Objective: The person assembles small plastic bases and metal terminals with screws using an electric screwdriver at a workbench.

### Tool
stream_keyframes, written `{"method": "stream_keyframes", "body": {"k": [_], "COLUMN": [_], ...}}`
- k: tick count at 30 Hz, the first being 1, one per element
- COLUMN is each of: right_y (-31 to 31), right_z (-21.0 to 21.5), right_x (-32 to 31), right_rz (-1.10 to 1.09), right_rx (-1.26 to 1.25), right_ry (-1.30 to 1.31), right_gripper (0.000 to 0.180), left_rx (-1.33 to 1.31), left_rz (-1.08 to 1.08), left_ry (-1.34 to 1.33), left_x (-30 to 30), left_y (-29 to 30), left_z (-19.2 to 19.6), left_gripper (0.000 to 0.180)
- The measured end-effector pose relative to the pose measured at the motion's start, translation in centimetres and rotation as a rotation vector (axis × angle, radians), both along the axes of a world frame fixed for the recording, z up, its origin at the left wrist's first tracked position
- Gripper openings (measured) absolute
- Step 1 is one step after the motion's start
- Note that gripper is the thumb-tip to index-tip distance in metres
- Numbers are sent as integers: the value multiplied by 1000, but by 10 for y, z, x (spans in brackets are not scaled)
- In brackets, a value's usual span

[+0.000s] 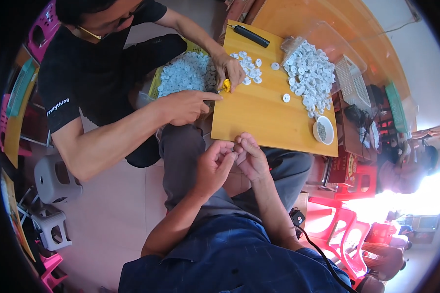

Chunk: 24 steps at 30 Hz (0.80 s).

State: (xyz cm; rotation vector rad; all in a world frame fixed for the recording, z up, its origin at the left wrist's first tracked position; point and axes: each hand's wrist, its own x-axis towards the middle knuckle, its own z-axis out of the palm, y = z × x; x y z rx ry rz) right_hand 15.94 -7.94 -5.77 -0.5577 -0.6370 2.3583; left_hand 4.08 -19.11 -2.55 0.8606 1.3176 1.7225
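Observation:
Above my lap, close to the near edge of the yellow wooden board (274,132), my left hand (214,166) and my right hand (253,158) meet at the fingertips. Both are closed in a pinch; whatever lies between the fingers is too small or hidden to name. Up the board to the right spreads a heap of white round plastic discs (310,73), with one loose disc (286,98) nearer me. A white cup (329,131) of small grey pieces sits at the board's right near corner. More discs (249,68) lie scattered at the far left.
Across from me, a co-worker's hands (230,71) hold a small yellow piece (226,85) at the board's left edge. Beside them is a yellow basket (154,88) full of whitish parts. A black cylindrical tool (251,36) lies at the far edge, near a clear bin (335,41).

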Motion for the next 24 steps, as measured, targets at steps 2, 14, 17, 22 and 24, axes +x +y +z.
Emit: {"method": "stream_keyframes", "body": {"k": [2,14,17,22,24], "right_y": [0,-8,-9,-4,-2], "right_z": [-2,6,2,6,9], "right_x": [-1,-4,-4,-1,1], "right_rz": [25,5,-14,6,0], "right_rx": [-81,-315,-314,-346,-354], "right_ry": [92,199,183,264,280], "right_gripper": [13,13,14,15,16], "left_rx": [3,-29,-24,50,200], "left_rz": [0,22,27,84,360], "left_ry": [3,142,275,528,1014], "left_x": [-1,-2,-1,-12,-25], "left_y": [1,-1,-3,-11,-6], "left_z": [0,8,9,34,49], "left_gripper": [22,19,22,29,35]}}
